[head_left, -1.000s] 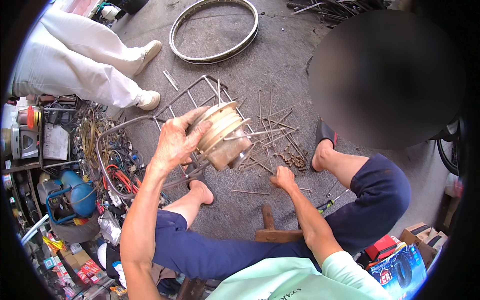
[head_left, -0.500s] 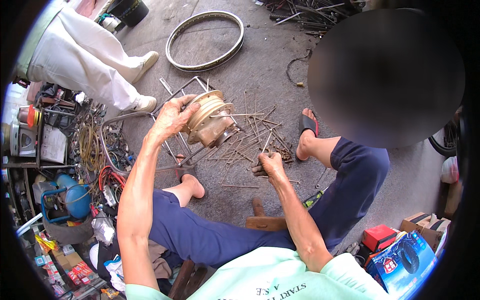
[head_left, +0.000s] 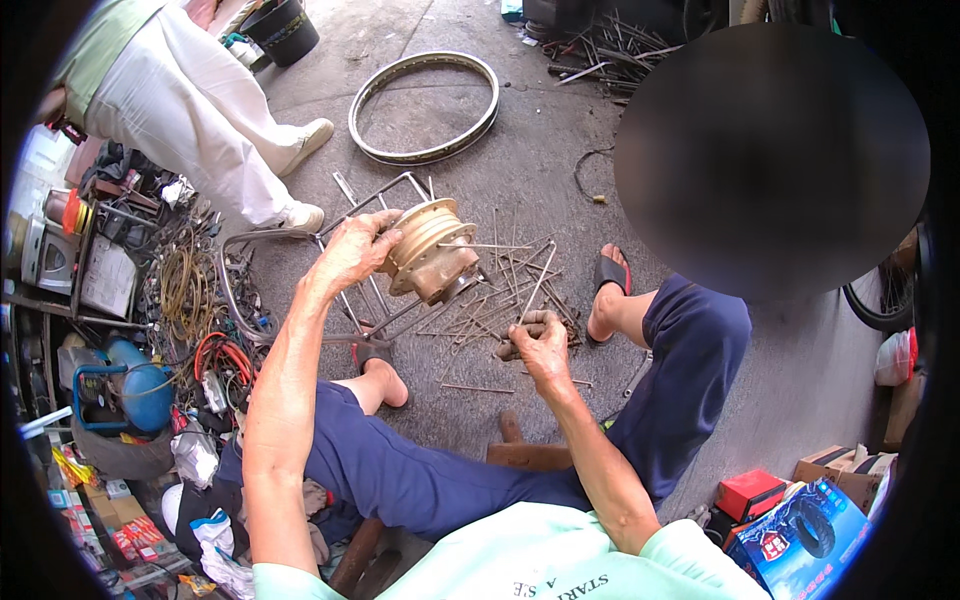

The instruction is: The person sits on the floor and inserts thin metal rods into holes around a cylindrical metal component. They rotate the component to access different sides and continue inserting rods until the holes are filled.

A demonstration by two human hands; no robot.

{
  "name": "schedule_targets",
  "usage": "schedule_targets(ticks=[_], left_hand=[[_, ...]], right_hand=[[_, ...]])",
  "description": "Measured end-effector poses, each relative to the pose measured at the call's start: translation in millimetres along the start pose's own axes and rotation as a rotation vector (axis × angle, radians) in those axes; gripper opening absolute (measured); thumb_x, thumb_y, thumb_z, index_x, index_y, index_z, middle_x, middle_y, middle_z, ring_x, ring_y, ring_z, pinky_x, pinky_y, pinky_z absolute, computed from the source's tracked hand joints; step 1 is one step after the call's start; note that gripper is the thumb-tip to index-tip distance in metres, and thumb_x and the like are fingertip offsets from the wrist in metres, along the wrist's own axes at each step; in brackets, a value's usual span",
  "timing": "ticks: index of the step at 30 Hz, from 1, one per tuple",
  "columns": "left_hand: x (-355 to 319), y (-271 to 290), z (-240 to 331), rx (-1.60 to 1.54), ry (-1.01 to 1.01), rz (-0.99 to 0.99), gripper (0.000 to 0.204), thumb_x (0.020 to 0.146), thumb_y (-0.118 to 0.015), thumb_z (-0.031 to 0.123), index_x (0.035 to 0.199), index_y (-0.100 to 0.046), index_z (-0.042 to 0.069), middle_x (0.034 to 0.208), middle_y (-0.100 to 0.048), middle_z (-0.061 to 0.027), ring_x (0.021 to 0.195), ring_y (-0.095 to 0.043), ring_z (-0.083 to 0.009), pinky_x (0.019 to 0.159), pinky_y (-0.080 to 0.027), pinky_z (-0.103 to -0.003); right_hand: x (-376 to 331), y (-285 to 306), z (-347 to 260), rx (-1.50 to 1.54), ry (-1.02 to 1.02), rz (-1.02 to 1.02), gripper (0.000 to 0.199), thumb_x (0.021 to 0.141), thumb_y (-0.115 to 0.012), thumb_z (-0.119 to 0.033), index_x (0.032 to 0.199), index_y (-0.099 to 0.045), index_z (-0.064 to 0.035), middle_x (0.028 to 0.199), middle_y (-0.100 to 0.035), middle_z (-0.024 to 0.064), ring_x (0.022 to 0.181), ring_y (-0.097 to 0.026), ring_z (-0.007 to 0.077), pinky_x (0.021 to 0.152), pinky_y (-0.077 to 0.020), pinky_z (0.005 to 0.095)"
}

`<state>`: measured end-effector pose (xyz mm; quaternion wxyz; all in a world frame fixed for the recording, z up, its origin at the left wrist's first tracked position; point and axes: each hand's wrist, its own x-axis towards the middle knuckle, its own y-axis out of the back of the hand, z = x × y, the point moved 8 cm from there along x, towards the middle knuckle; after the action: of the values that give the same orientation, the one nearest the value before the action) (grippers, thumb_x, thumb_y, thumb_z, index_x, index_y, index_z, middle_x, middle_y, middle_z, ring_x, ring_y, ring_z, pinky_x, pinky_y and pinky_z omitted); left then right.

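Observation:
My left hand is closed on the upper left rim of a dull gold wheel hub. The hub is tilted above a metal tube frame on the ground. One spoke sticks out of the hub toward the right, and a short end pokes up at its top. In the fingers of my right hand is a thin metal spoke, slanting up and to the right with a bent tip. Below and between the hands, a loose heap of spokes lies on the concrete.
A bare wheel rim lies ahead. At the far left stands a person in white trousers. Cables and tools crowd the left side. Boxes sit at the lower right. A wooden block is between my legs.
The view has shifted a little. The spoke in my right hand now shows more of its length and its bent tip. My left hand keeps its hold on the hub.

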<state>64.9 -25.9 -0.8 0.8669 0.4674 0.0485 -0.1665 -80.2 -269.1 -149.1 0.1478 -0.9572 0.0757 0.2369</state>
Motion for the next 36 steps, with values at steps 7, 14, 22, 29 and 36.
schedule_targets(ticks=[7, 14, 22, 29, 36], left_hand=[[1.5, 2.0, -6.8, 0.040, -0.027, 0.047, 0.042, 0.094, -0.059, 0.030, 0.128, -0.061, 0.006, 0.112, -0.068, -0.0219, 0.107, -0.066, -0.0341, 0.094, -0.049, -0.042], [3.1, 1.1, -10.5, -0.018, 0.010, 0.012, 0.041, 0.094, -0.059, 0.030, 0.129, -0.061, 0.007, 0.111, -0.069, -0.0203, 0.105, -0.067, -0.0328, 0.092, -0.051, -0.040], [1.9, 2.4, -10.0, -0.061, 0.015, -0.004, 0.041, 0.094, -0.059, 0.028, 0.128, -0.062, 0.006, 0.113, -0.069, -0.0185, 0.104, -0.068, -0.0301, 0.091, -0.051, -0.038], [4.6, 1.5, -12.3, -0.028, 0.007, 0.008, 0.041, 0.094, -0.060, 0.025, 0.129, -0.060, 0.003, 0.111, -0.070, -0.0158, 0.101, -0.065, -0.0212, 0.090, -0.050, -0.035], [4.7, 0.1, -10.4, -0.043, 0.012, 0.005, 0.041, 0.094, -0.061, 0.024, 0.129, -0.060, 0.002, 0.110, -0.071, -0.0154, 0.098, -0.065, -0.0174, 0.089, -0.050, -0.033]], right_hand=[[-4.3, -13.7, -2.9, 0.003, 0.070, -0.039, 0.026, 0.090, -0.061, -0.002, 0.107, -0.043, 0.0055, 0.085, -0.065, 0.0166, 0.061, -0.067, 0.0217, 0.055, -0.0578, 0.0328], [-10.4, -25.8, -8.8, -0.024, 0.137, -0.086, 0.025, 0.091, -0.060, -0.002, 0.110, -0.043, 0.0025, 0.088, -0.064, 0.0156, 0.064, -0.067, 0.0180, 0.055, -0.0569, 0.0302], [-23.2, -42.6, -12.5, -0.156, 0.167, -0.115, 0.019, 0.092, -0.059, 0.000, 0.104, -0.044, 0.0006, 0.089, -0.064, 0.0135, 0.067, -0.067, 0.0169, 0.057, -0.0579, 0.0304], [-29.8, -48.3, -27.0, -0.149, 0.307, -0.127, 0.017, 0.093, -0.059, 0.000, 0.101, -0.044, 0.0000, 0.090, -0.064, 0.0121, 0.072, -0.067, 0.0159, 0.062, -0.0594, 0.0301], [-49.5, -70.1, -38.6, -0.085, 0.249, -0.320, 0.015, 0.091, -0.064, -0.004, 0.094, -0.049, -0.0014, 0.082, -0.066, 0.0071, 0.067, -0.065, 0.0120, 0.058, -0.0525, 0.0272]])
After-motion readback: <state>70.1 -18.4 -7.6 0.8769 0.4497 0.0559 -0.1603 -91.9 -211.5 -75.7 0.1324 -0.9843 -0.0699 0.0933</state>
